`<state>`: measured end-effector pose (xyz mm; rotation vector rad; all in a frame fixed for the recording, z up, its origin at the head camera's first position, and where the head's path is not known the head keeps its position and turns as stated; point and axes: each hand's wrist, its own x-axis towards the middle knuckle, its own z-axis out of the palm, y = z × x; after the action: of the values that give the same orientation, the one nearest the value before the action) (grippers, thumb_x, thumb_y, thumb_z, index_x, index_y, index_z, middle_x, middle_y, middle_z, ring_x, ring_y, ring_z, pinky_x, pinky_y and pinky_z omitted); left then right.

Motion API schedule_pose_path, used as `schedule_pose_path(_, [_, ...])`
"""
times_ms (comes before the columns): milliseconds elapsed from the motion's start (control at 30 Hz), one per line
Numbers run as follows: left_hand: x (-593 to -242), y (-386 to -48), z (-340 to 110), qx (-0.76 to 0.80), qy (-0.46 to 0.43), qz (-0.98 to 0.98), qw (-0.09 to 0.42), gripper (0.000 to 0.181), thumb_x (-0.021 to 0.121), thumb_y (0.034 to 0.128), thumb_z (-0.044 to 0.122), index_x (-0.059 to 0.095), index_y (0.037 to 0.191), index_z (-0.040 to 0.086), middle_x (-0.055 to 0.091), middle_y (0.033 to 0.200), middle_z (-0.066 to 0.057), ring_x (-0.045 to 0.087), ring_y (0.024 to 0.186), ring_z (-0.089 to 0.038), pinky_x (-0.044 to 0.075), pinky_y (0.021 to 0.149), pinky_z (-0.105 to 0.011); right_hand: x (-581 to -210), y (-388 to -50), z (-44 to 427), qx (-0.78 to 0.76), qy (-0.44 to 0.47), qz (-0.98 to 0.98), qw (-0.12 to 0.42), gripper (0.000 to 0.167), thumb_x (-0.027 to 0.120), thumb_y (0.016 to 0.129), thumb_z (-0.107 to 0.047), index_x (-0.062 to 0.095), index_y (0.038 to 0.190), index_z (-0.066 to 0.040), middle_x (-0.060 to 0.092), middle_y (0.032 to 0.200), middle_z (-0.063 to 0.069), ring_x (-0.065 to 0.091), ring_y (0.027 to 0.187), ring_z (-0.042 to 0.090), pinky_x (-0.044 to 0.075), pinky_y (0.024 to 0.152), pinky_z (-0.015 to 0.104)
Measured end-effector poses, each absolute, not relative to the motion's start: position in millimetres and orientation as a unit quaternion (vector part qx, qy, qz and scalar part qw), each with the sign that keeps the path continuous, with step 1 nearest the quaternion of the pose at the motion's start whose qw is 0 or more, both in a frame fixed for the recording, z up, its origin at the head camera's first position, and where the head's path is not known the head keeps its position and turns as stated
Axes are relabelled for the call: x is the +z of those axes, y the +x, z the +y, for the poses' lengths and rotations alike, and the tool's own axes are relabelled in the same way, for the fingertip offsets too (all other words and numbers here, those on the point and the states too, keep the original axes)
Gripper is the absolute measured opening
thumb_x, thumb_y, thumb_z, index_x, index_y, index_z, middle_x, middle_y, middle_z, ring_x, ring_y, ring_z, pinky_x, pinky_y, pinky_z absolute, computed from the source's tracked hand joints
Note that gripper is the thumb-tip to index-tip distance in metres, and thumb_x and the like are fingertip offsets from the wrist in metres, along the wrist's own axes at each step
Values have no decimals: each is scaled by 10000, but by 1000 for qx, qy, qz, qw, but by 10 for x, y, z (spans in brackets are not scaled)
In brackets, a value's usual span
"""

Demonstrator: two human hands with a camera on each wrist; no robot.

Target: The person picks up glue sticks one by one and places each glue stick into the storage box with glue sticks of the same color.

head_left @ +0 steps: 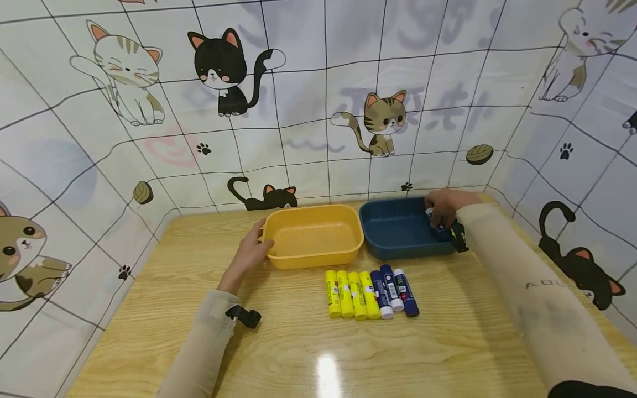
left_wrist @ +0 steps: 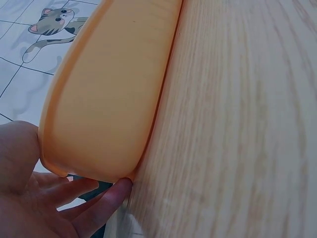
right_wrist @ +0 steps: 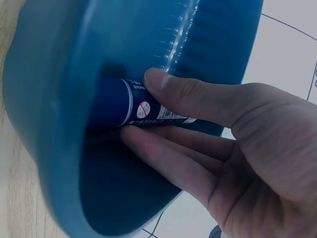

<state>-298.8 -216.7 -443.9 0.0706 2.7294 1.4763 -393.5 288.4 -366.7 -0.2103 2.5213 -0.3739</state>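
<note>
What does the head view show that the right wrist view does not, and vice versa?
Only the head view: the left hand gripping the yellow tray, four yellow sticks, three blue-and-white sticks.
Only the right wrist view: a round symbol and barcode on the dark blue stick.
Both: the right hand pinching that stick inside the blue tray.

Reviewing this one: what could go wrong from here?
The navy glue stick pinched in the right hand might slip and roll within the blue tray. The row of round glue sticks might scatter if bumped. The left hand, gripping the yellow tray, might pull it askew.
</note>
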Motion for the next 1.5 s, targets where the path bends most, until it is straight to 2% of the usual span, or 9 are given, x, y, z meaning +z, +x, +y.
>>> schedule_pose_path(100, [-4440,-2989,-2160,476,23,879,19,729,528,1010,138,197,1659,108,439,1574,-274,605,1288,-441,600,777,-316,-3697,-3935,2886,-124,-74,948,284,707,735,931,-65,360,1491,150,659,1229,327,759,905,274,624,772,409])
schedule_pose_path(300, [-4432,-2982,-2143,474,21,880,19,724,529,1010,136,205,1655,97,441,1568,-282,601,1293,-449,609,800,-340,-3697,-3913,2866,-94,-79,951,282,671,743,932,-100,414,1461,149,740,1062,220,764,849,226,619,771,412])
schedule_pose_path(700, [-4421,-2989,-2136,477,21,878,17,723,534,1012,149,208,1657,109,454,1559,-279,624,1260,-433,601,757,-315,-3660,-3828,2773,-14,-68,966,250,550,750,917,-104,528,1390,68,737,882,101,722,725,202,578,744,415])
schedule_pose_path(1000, [-4412,-2973,-2150,480,25,877,21,723,525,1020,154,194,1661,108,435,1575,-279,604,1289,-433,608,809,-344,-3592,-3836,2768,-30,-82,965,248,466,765,882,-76,589,1290,65,721,928,129,714,744,212,574,654,343])
schedule_pose_path(1233, [-4416,-2976,-2158,482,23,876,26,718,520,1029,164,187,1664,121,421,1589,-270,553,1356,-438,604,916,-421,-3487,-3843,2816,-67,-92,957,268,462,698,946,-82,538,1336,109,675,1115,249,741,856,252,614,723,378])
schedule_pose_path(1367, [-4426,-2984,-2157,483,21,875,27,719,517,1029,161,184,1664,121,424,1586,-270,565,1342,-432,608,884,-392,-3424,-3798,2798,-79,-101,951,282,479,667,975,-87,499,1366,132,652,1161,290,740,914,293,622,760,396])
schedule_pose_path(1500, [-4440,-2998,-2155,486,21,874,26,719,519,1025,156,187,1662,114,434,1576,-276,586,1313,-431,612,829,-361,-3317,-3704,2754,-69,-134,951,272,516,650,1002,-151,477,1394,136,664,1134,289,747,877,297,619,739,403])
